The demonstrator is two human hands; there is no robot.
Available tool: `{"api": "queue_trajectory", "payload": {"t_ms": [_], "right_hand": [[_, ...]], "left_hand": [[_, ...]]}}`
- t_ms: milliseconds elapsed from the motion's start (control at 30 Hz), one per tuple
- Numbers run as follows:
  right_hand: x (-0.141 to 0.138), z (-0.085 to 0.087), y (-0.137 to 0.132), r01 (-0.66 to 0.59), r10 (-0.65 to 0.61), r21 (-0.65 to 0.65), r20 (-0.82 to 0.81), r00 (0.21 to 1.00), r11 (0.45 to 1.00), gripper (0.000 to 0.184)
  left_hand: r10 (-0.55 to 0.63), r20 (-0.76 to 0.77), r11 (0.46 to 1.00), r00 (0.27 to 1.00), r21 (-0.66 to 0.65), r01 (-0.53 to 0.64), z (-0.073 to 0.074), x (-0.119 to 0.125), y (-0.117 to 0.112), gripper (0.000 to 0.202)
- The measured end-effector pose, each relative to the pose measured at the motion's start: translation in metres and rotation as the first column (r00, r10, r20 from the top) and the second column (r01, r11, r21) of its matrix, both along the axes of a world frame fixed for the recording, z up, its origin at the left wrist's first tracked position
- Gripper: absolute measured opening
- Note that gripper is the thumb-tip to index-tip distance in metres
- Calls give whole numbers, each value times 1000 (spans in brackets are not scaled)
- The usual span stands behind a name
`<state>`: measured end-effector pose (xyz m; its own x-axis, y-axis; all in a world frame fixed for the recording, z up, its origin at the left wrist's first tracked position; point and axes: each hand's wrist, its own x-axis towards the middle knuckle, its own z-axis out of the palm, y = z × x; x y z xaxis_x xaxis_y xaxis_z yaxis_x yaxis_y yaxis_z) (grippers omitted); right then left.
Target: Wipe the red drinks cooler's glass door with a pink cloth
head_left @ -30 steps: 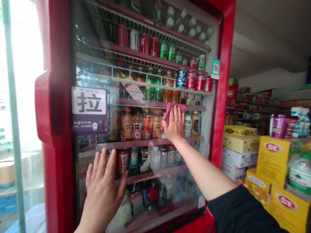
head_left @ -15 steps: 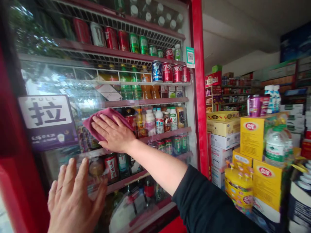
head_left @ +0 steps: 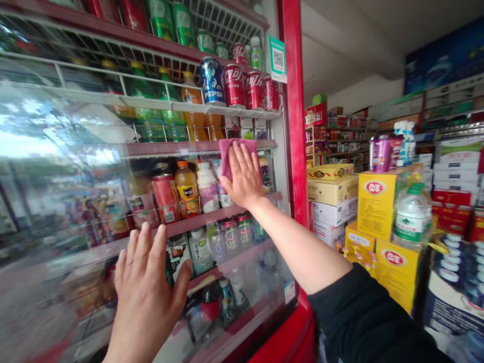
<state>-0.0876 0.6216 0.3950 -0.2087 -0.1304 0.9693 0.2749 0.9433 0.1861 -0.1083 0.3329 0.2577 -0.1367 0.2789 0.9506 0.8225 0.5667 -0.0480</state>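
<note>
My right hand (head_left: pixel 245 176) holds a pink cloth (head_left: pixel 226 157) pressed to the glass door (head_left: pixel 34 262) of a drinks fridge, palm down with the fingers stretched over it. Part of the cloth is hidden under that hand. Lower and to the left, my left hand (head_left: pixel 149 287) is raised with its fingers apart and holds nothing. Whether it touches the glass I cannot tell. Behind the door near the cloth stand a white-capped bottle (head_left: pixel 207 186), an orange juice bottle (head_left: pixel 186 189) and, one shelf up, a blue Pepsi can (head_left: pixel 212 80).
The red fridge frame (head_left: pixel 293 126) runs up the right of the door, with a QR code sticker (head_left: pixel 278 59) beside it. Further right are stacked cartons (head_left: pixel 333 194), yellow boxes (head_left: pixel 376 206) and a large water bottle (head_left: pixel 411 217). Reflections blur the left of the glass.
My right hand has moved the cloth rightward across the glass, towards the frame. The view has shifted right and closer, and the door's PULL sign has left it. My left hand stays raised and open.
</note>
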Motion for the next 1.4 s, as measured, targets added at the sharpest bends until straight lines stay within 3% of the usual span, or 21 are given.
{"api": "queue_trajectory", "payload": {"t_ms": [100, 233, 267, 333, 400, 500, 600, 767, 1067, 1233, 1400], "right_hand": [[6, -2, 31, 37, -45, -132, -56, 997, 991, 85], [4, -10, 7, 29, -44, -222, -65, 997, 975, 87], [3, -13, -6, 15, -19, -166, -19, 1000, 986, 86], [3, -21, -31, -30, 22, 67, 125, 992, 997, 82], [7, -25, -47, -87, 13, 287, 248, 969, 954, 77], [15, -23, -48, -143, -6, 424, 332, 943, 894, 74], [21, -13, -31, -180, 22, 430, 349, 937, 885, 72], [21, -1, 19, -137, 79, 313, 191, 978, 940, 79], [28, -4, 117, -36, 39, 202, -10, 999, 979, 85], [39, -23, 157, -7, 13, 101, -56, 998, 995, 87], [37, -67, 161, -3, 1, -11, -153, 988, 1000, 89]], "left_hand": [[-15, -24, 1000, 1000, -1, 15, 15, 7, 9, 85], [-25, -41, 1000, 999, -4, 25, 34, 22, 18, 84], [-28, -43, 1000, 999, -3, 28, 38, 26, 21, 84], [-27, -53, 1000, 998, 9, 27, 42, 31, 26, 82], [-19, -59, 1000, 998, 10, 20, 44, 35, 31, 80], [-4, -56, 1000, 998, -3, 4, 43, 38, 40, 78], [-1, -61, 1000, 998, -16, 0, 40, 38, 49, 79], [-19, -65, 999, 998, -50, 16, 31, 32, 60, 79], [-53, -58, 995, 997, -86, 48, 20, 24, 74, 79], [-76, -65, 995, 995, -66, 72, 18, 26, 73, 80], [-61, -20, 998, 998, -11, 60, -3, 25, 46, 82]]}}
